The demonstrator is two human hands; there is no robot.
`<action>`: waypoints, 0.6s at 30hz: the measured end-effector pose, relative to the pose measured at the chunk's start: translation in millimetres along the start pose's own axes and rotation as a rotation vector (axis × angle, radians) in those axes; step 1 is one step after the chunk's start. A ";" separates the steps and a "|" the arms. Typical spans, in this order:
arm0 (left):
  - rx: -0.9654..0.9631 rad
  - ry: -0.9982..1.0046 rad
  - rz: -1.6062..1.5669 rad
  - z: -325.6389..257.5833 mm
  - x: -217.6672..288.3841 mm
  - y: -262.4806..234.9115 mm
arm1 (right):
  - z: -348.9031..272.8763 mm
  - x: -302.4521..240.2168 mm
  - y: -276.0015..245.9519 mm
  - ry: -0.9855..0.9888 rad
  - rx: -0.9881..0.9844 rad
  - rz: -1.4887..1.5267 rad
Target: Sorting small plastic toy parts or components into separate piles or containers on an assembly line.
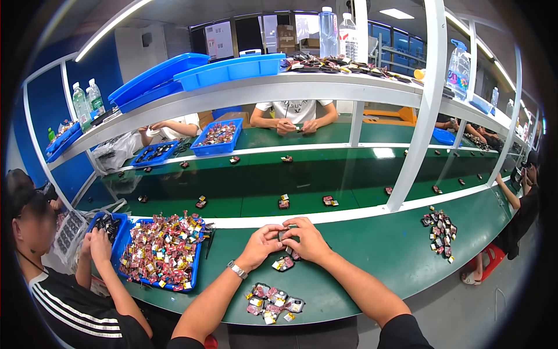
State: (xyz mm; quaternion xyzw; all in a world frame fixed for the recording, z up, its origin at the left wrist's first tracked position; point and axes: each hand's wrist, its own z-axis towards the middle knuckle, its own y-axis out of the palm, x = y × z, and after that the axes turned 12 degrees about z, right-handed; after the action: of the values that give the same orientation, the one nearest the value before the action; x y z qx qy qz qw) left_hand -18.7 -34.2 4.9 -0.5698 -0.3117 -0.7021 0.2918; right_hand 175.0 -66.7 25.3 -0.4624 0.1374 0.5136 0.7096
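Observation:
My left hand [260,244] and my right hand [306,238] meet over the green bench [372,250], and both pinch one small dark part [283,234] between the fingertips. A silver watch sits on my left wrist. Just below the hands lies a single small dark part with coloured wires [283,264]. Nearer to me, by the bench's front edge, is a cluster of several similar parts [273,303].
A blue tray [196,264] heaped with colourful small parts stands to my left. A person in a black striped shirt [75,308] reaches into another blue tray [120,232]. A pile of parts [440,231] lies right. The green conveyor [302,180] carries scattered parts; other people work opposite and at right.

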 end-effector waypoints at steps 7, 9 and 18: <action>-0.001 -0.081 -0.054 -1.6 4.4 -1.5 | 1.0 -1.6 -5.5 -0.006 -0.086 0.085; -0.006 -0.091 -0.075 -1.7 5.2 -1.3 | -0.8 -5.3 -3.3 0.018 -0.026 0.062; 0.026 -0.111 -0.092 -0.9 1.0 -3.3 | -2.8 -5.1 9.7 -0.032 0.093 -0.002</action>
State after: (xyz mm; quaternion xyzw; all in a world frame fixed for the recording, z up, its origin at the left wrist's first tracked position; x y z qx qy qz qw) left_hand -22.1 -32.9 5.4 -0.5893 -0.3623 -0.6779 0.2488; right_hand 165.2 -71.5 22.2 -0.4209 0.1493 0.5132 0.7329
